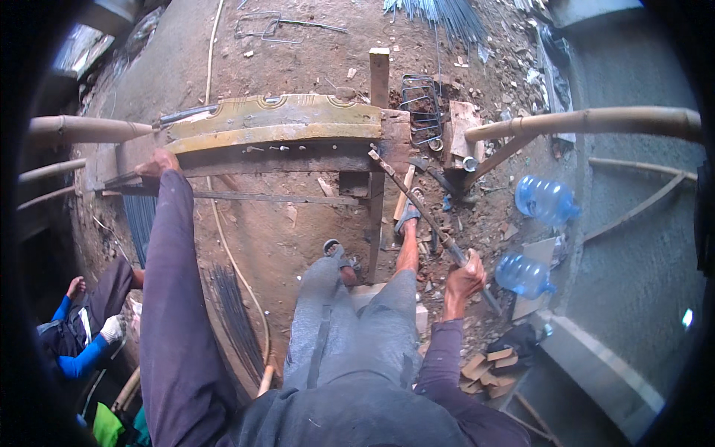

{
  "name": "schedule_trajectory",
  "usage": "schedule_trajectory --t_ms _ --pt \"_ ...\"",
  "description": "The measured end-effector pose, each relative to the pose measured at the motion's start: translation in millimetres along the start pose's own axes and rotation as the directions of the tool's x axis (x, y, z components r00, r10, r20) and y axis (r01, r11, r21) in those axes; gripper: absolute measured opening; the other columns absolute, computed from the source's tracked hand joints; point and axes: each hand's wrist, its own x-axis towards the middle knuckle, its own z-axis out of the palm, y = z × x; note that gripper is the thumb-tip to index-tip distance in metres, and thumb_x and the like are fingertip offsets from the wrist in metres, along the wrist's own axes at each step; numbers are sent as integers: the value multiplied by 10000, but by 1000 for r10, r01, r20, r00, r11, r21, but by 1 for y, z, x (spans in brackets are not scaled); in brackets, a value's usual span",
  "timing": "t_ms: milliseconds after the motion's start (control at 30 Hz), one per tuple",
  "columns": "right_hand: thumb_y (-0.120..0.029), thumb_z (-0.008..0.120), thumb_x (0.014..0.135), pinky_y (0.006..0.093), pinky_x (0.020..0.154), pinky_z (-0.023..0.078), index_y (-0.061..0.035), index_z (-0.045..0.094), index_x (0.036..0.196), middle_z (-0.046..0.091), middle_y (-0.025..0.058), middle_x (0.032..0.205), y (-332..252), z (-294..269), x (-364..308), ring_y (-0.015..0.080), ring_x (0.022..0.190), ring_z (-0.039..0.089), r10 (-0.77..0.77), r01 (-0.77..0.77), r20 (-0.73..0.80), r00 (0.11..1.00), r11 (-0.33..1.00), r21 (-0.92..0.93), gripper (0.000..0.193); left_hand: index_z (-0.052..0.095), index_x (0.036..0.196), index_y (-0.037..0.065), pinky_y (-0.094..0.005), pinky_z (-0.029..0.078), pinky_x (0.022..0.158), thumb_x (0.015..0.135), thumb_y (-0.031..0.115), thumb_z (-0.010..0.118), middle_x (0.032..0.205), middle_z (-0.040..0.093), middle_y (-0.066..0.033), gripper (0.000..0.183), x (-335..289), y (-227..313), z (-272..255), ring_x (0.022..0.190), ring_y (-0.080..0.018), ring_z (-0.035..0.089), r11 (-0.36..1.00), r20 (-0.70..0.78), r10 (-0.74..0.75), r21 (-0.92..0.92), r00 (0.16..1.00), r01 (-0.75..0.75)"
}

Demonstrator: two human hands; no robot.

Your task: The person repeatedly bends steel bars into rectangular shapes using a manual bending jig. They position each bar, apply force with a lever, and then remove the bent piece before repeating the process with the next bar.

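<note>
My left hand (158,162) is closed at the left end of a wooden bench (216,165), on a thin dark rod (121,179) that sticks out to the left. Several metal pegs (284,148) stand in a row along the bench, below a yellow-painted board (298,128). My right hand (465,276) is wrapped round the pipe-like handle of a long rusty bending bar (421,211). That bar slants up and left, its far tip by the bench's right end. Whether the tip touches the rod cannot be made out.
Bent steel stirrups (421,108) lie beyond the bench. Bamboo poles (581,121) reach in from both sides. Two blue plastic water jugs (546,200) lie at right, near wood offcuts (488,370). Bundled rods (237,320) lie at left, where another person (82,328) sits.
</note>
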Motion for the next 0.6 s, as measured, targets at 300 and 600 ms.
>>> schedule_trajectory --t_ms 300,600 --pt "-89 657 813 517 678 483 -60 689 1038 691 169 855 15 -40 29 406 789 669 -127 81 282 951 982 170 230 524 1131 -16 -490 491 894 771 150 655 1071 620 -243 418 14 -10 15 984 -397 640 986 67 29 -166 997 -18" --pt "-276 602 936 461 661 530 -84 711 1013 715 145 850 54 -106 79 373 757 694 -181 205 -97 979 877 435 234 593 1059 -4 -408 523 815 951 140 590 1050 659 -190 180 -201 50 -146 950 -293 651 812 203 545 -371 814 -451"
